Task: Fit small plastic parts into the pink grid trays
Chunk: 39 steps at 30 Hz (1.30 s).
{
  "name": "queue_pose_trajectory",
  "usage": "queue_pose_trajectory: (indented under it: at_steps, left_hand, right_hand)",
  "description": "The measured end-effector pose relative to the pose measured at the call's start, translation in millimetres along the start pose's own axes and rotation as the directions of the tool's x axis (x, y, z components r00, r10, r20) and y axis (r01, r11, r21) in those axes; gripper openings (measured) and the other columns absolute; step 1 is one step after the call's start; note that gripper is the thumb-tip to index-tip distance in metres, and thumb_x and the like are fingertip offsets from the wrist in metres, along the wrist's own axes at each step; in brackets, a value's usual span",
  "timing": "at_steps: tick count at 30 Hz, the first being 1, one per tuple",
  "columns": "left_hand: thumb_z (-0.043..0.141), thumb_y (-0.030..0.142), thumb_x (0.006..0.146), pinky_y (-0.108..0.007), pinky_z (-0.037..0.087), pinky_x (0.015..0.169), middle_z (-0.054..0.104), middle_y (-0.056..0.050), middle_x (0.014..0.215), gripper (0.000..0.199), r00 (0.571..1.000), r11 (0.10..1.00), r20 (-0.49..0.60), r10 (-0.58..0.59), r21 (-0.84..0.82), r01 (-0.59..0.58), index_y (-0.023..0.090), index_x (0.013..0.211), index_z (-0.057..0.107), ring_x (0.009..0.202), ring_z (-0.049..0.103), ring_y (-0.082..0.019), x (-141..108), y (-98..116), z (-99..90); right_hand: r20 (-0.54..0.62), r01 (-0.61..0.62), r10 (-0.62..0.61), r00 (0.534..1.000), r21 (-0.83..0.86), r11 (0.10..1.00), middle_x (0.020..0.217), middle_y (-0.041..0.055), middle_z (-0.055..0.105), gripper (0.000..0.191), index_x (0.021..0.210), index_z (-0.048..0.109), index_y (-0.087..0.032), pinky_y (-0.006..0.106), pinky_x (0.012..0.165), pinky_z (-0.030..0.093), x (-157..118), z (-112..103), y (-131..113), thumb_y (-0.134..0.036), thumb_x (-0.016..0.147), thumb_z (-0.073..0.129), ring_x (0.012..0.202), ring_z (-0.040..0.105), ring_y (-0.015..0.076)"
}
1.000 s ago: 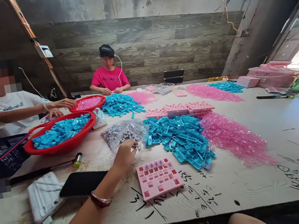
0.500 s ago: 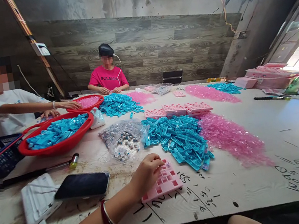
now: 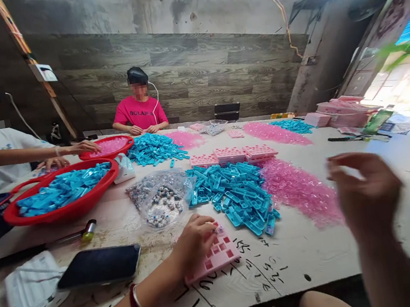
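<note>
My left hand (image 3: 197,241) rests over the pink tray (image 3: 222,258) with square openings, its fingers bent and pinched together near the tray's far edge. Whatever those fingertips hold is too small to make out. A small pale piece shows in the tray beside them. Raised above the table on the right, my right hand (image 3: 370,188) is blurred, thumb and forefinger closed in a pinch; its contents cannot be seen. Beyond the tray lie a pile of blue plastic cases (image 3: 235,190) and a heap of clear pink pieces (image 3: 298,193).
A plastic bag of small parts (image 3: 162,202) lies left of the blue pile. Nearer are a phone (image 3: 100,265), a white power bank (image 3: 35,292) and a hammer (image 3: 47,245). Red baskets (image 3: 69,210) stand at left. Stacked pink trays (image 3: 231,154) lie behind. Two people sit across the table.
My right hand has come into view at the right, above the table. My left hand stays over the pink tray. The whole view has shifted, with things appearing further left.
</note>
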<state>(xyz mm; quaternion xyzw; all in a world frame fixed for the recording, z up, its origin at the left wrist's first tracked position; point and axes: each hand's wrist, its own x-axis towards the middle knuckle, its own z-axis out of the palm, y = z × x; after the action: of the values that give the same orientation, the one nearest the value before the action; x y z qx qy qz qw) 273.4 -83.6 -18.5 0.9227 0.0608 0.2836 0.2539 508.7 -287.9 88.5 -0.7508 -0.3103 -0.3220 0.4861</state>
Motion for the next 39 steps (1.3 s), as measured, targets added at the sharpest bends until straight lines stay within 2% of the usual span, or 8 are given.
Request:
queue_pose_trajectory:
  at_steps: [2,4,6,8,13,18,30,39]
  left_hand:
    - [0.06,0.01,0.083,-0.036,0.046,0.086,0.064,-0.006,0.101,0.015,1.0,1.0,-0.005,0.016,0.001,-0.016,0.018,0.089,0.069,0.096,0.053,-0.02,0.2,-3.1,-1.3]
    - [0.057,0.008,0.084,-0.035,0.046,0.084,0.064,-0.005,0.098,0.017,0.999,0.999,-0.007,0.049,-0.002,-0.049,0.019,0.09,0.069,0.094,0.054,-0.019,0.5,-7.2,-1.5]
    - [0.055,0.008,0.085,-0.034,0.046,0.082,0.063,-0.005,0.096,0.018,0.996,0.996,-0.001,0.085,0.001,-0.085,0.018,0.09,0.068,0.093,0.054,-0.019,0.8,-11.1,-0.5]
    - [0.054,0.009,0.087,-0.034,0.047,0.081,0.063,-0.005,0.096,0.016,0.994,0.994,0.008,0.111,0.013,-0.111,0.018,0.09,0.067,0.092,0.053,-0.018,1.0,-13.3,0.6]
    - [0.052,0.014,0.09,-0.033,0.048,0.079,0.064,-0.006,0.094,0.017,0.991,0.989,0.016,0.131,0.069,-0.132,0.018,0.092,0.068,0.091,0.053,-0.018,2.1,-8.9,-1.2]
    - [0.057,0.013,0.087,-0.034,0.048,0.081,0.064,-0.006,0.094,0.012,0.991,0.984,0.06,0.121,0.124,-0.127,0.016,0.088,0.068,0.09,0.053,-0.019,3.3,-0.8,-7.0]
    - [0.058,0.009,0.085,-0.034,0.047,0.082,0.067,-0.005,0.093,0.01,0.989,0.977,0.079,0.125,0.165,-0.137,0.014,0.087,0.067,0.089,0.052,-0.019,4.5,3.3,-3.3]
    - [0.056,0.012,0.087,-0.034,0.045,0.081,0.066,-0.005,0.087,0.012,0.976,0.963,0.148,0.157,0.195,-0.184,0.015,0.081,0.066,0.087,0.052,-0.019,7.5,4.9,-8.3]
  right_hand:
    - [0.183,0.032,-0.004,0.983,-0.148,0.988,0.097,0.0124,0.065,0.026,0.102,0.062,-0.013,0.039,0.077,0.051,-2.8,18.7,19.0,-0.021,0.079,0.053,0.083,0.063,0.0236]
    - [0.471,0.115,0.015,0.882,-0.247,0.962,0.102,0.0137,0.066,0.034,0.102,0.064,-0.011,0.039,0.088,0.047,-9.8,35.8,43.9,-0.007,0.073,0.047,0.096,0.061,0.0251]
    - [0.625,0.156,0.083,0.776,-0.317,0.936,0.109,0.0119,0.065,0.043,0.103,0.065,-0.013,0.036,0.093,0.045,-18.8,47.1,66.9,0.0,0.069,0.043,0.102,0.06,0.0236]
    - [0.681,0.164,0.136,0.719,-0.357,0.92,0.107,0.0108,0.066,0.044,0.1,0.066,-0.014,0.035,0.09,0.046,-27.1,53.4,81.7,0.002,0.067,0.043,0.099,0.061,0.023]
    - [0.755,0.18,0.098,0.649,-0.278,0.944,0.099,0.0051,0.069,0.031,0.095,0.068,-0.018,0.027,0.08,0.048,-38.3,67.6,87.0,-0.006,0.072,0.052,0.088,0.064,0.0186]
    - [0.779,0.162,0.108,0.617,-0.261,0.952,0.084,0.0058,0.071,0.018,0.083,0.069,-0.018,0.027,0.071,0.047,-40.8,79.3,86.5,-0.012,0.077,0.053,0.08,0.066,0.0198]
    - [0.78,0.127,0.155,0.606,-0.287,0.949,0.088,0.0054,0.07,0.019,0.09,0.068,-0.019,0.025,0.068,0.046,-44.6,78.6,91.0,-0.016,0.082,0.051,0.081,0.065,0.0193]
    - [0.784,0.118,0.149,0.603,-0.273,0.955,0.089,0.0051,0.069,0.02,0.09,0.067,-0.019,0.026,0.071,0.046,-45.0,78.2,90.5,-0.014,0.081,0.05,0.084,0.064,0.0196]
